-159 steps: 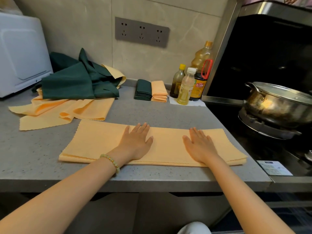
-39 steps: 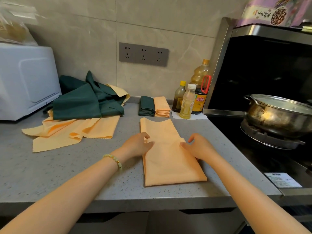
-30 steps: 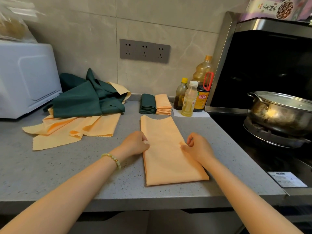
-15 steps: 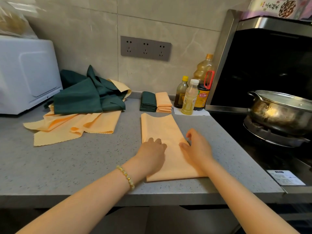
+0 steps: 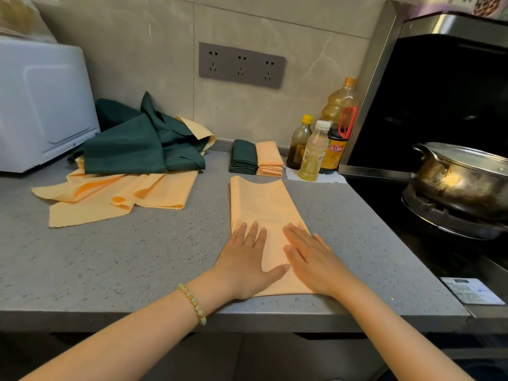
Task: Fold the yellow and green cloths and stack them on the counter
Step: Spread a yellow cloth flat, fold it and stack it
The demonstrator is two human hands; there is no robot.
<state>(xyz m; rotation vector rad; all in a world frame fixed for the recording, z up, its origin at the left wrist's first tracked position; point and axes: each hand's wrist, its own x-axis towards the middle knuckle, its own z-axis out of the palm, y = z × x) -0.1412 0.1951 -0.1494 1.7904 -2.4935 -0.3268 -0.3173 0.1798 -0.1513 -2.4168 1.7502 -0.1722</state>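
A yellow cloth (image 5: 262,200), folded into a long narrow strip, lies on the grey counter (image 5: 123,257) pointing away from me. My left hand (image 5: 246,261) and my right hand (image 5: 312,258) rest flat, palms down, side by side on its near end. Both hands have fingers spread and hold nothing. At the back stand a folded green stack (image 5: 243,156) and a folded yellow stack (image 5: 269,159), side by side. On the left lies a heap of unfolded green cloths (image 5: 137,141) over loose yellow cloths (image 5: 118,192).
A white appliance (image 5: 38,103) stands at the back left. Three bottles (image 5: 319,144) stand near the wall on the right. Beyond the counter's right edge is a stove with a lidded steel pot (image 5: 464,177). A wall socket strip (image 5: 242,64) is above the stacks.
Both hands let go of the strip's middle edges, slid toward me, and now lie flat on its near end. Earlier the cloth was a wide band; it is now a narrow strip.
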